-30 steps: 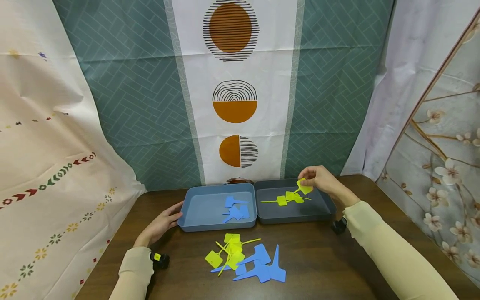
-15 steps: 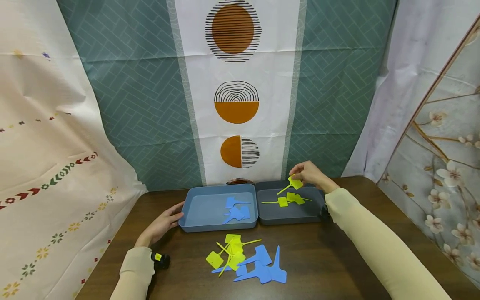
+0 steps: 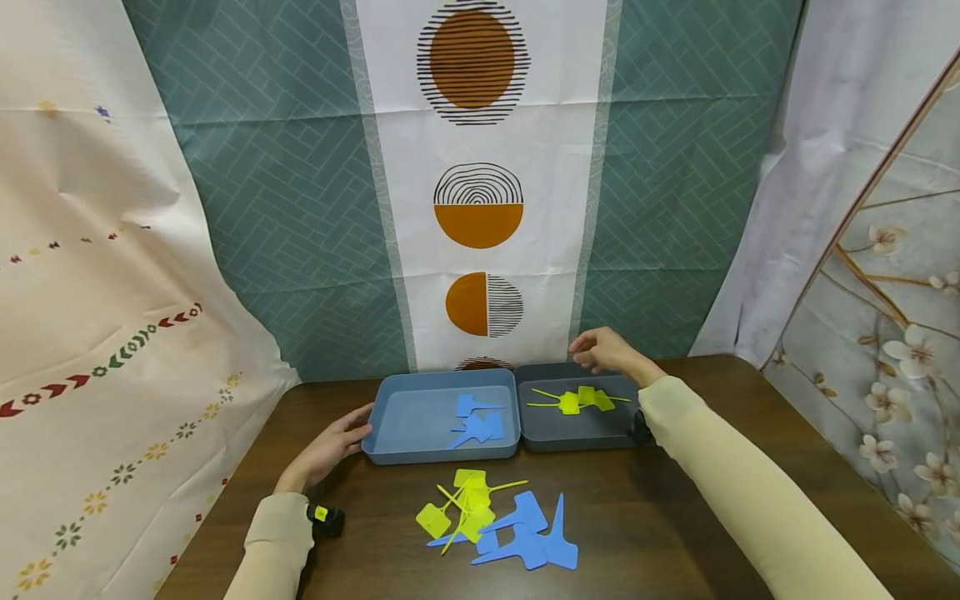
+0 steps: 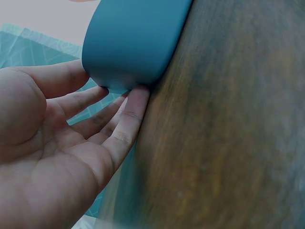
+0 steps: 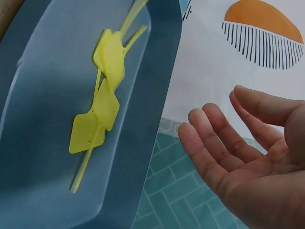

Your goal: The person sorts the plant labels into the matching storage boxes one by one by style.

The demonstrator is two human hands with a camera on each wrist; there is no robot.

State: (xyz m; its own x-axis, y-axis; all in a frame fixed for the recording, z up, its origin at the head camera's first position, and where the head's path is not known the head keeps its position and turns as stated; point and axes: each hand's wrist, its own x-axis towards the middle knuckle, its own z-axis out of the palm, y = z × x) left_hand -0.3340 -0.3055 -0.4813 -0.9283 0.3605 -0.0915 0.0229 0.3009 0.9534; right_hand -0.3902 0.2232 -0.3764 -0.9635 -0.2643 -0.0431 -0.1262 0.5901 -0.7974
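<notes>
My left hand (image 3: 326, 454) touches the left end of the blue tray (image 3: 442, 457), its fingertips (image 4: 138, 98) resting against the tray's outer wall. Over the back of the dark grey tray (image 3: 555, 437) hovers my right hand (image 3: 609, 352). Its relaxed fingers hold nothing in the right wrist view. Several yellow plant labels (image 5: 107, 102) with thin stems lie overlapping in the grey tray. Inside the blue tray, several blue T-shaped plant labels (image 3: 474, 428) lie toward its right end.
The trays stand side by side on a brown wooden table (image 3: 637, 533). Nearer the front lies a mixed pile of yellow plant labels (image 3: 472, 500) and blue plant labels (image 3: 528, 546). A patterned cloth (image 3: 480, 242) hangs behind the table.
My right hand has moved left over the grey tray and let go of a yellow plant label, which now lies with the others there. The left hand has stayed at the blue tray.
</notes>
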